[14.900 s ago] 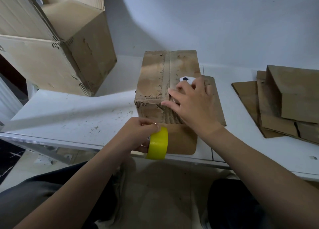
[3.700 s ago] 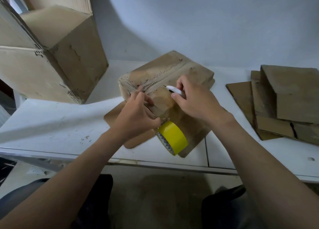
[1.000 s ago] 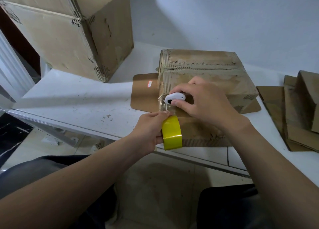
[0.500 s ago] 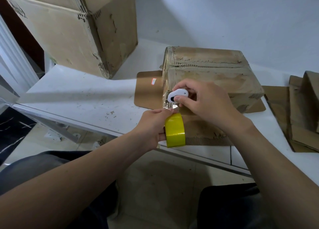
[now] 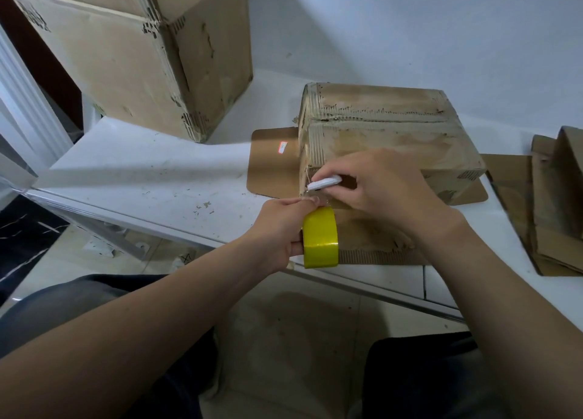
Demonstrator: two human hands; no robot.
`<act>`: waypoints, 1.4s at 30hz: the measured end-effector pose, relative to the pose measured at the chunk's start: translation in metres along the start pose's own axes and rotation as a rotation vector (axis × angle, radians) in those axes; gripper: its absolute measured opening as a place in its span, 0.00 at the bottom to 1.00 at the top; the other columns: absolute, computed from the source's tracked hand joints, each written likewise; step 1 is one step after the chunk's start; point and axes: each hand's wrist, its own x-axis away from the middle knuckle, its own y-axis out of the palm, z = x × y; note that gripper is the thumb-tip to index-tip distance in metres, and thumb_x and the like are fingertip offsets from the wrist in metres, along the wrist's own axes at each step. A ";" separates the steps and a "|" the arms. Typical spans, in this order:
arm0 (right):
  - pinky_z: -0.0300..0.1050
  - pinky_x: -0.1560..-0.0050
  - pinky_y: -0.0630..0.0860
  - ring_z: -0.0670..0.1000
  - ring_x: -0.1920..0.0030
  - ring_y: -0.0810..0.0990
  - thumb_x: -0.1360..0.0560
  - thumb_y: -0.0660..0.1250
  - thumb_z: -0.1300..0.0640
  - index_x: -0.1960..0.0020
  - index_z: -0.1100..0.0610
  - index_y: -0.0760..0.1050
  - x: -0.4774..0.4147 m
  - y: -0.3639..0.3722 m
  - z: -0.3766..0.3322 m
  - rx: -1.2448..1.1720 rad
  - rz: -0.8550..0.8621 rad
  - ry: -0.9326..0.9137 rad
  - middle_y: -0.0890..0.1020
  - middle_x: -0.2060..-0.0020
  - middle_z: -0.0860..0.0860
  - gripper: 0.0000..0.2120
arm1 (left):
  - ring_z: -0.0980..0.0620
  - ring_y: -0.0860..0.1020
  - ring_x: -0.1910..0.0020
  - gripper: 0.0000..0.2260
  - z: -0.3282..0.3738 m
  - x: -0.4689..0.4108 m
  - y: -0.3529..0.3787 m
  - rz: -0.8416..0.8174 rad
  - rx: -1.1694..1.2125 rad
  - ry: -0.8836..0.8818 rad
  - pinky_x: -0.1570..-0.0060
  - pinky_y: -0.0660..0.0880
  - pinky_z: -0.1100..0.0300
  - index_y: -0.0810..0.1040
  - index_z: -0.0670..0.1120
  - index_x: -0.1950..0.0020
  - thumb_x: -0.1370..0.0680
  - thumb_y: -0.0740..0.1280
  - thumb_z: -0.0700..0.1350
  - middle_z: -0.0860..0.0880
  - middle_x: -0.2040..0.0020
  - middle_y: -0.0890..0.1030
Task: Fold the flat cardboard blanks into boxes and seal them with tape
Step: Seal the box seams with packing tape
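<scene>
A folded brown cardboard box (image 5: 391,128) lies on the white table (image 5: 151,172), its flaps spread flat on the tabletop. My left hand (image 5: 277,229) grips a yellow tape roll (image 5: 320,237) at the table's front edge, just below the box's near left corner. A short strip of clear tape runs from the roll up to that corner. My right hand (image 5: 385,191) pinches a small white cutter (image 5: 325,183) against the tape at the corner.
A large open cardboard box (image 5: 151,55) stands at the back left of the table. A stack of flat cardboard blanks (image 5: 555,204) lies at the right edge. Behind the table is a white wall. My legs and the tiled floor show below the front edge.
My right hand has turned the white cutter edge-on and lowered it onto the tape at the box corner. The left hand and roll have stayed put.
</scene>
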 end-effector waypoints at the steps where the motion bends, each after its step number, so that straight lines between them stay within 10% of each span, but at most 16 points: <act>1: 0.46 0.61 0.74 0.46 0.54 0.81 0.24 0.69 0.45 0.46 0.40 0.83 0.001 -0.001 0.004 -0.018 -0.006 0.008 0.85 0.53 0.40 0.08 | 0.43 0.85 0.51 0.13 0.001 0.000 0.000 0.003 0.002 0.000 0.59 0.84 0.49 0.81 0.45 0.39 0.21 0.71 0.49 0.42 0.46 0.85; 11: 0.47 0.58 0.78 0.46 0.57 0.82 0.26 0.73 0.56 0.51 0.52 0.81 0.012 -0.012 0.022 -0.468 0.283 0.250 0.84 0.57 0.43 0.05 | 0.46 0.86 0.58 0.12 0.007 -0.001 -0.010 -0.012 -0.239 0.020 0.64 0.82 0.54 0.83 0.45 0.42 0.22 0.73 0.49 0.44 0.52 0.87; 22: 0.51 0.34 0.66 0.58 0.35 0.64 0.21 0.62 0.37 0.35 0.47 0.79 -0.016 -0.006 0.047 0.036 0.355 0.640 0.76 0.38 0.51 0.22 | 0.44 0.84 0.54 0.07 0.061 -0.003 -0.058 0.186 -0.516 0.219 0.59 0.82 0.52 0.83 0.48 0.50 0.23 0.75 0.49 0.44 0.49 0.84; 29: 0.49 0.50 0.64 0.55 0.47 0.68 0.22 0.65 0.40 0.47 0.45 0.85 -0.019 0.009 0.016 0.105 0.435 0.189 0.79 0.52 0.44 0.13 | 0.42 0.80 0.49 0.11 0.063 -0.008 -0.055 0.264 -0.430 0.291 0.57 0.80 0.51 0.82 0.47 0.39 0.20 0.70 0.49 0.45 0.44 0.79; 42: 0.51 0.51 0.67 0.54 0.50 0.67 0.34 0.77 0.39 0.54 0.49 0.75 -0.018 0.048 0.015 0.210 0.348 0.184 0.76 0.51 0.44 0.19 | 0.40 0.82 0.51 0.13 0.063 -0.006 -0.068 0.262 -0.345 0.267 0.60 0.81 0.51 0.81 0.46 0.38 0.20 0.70 0.49 0.44 0.45 0.79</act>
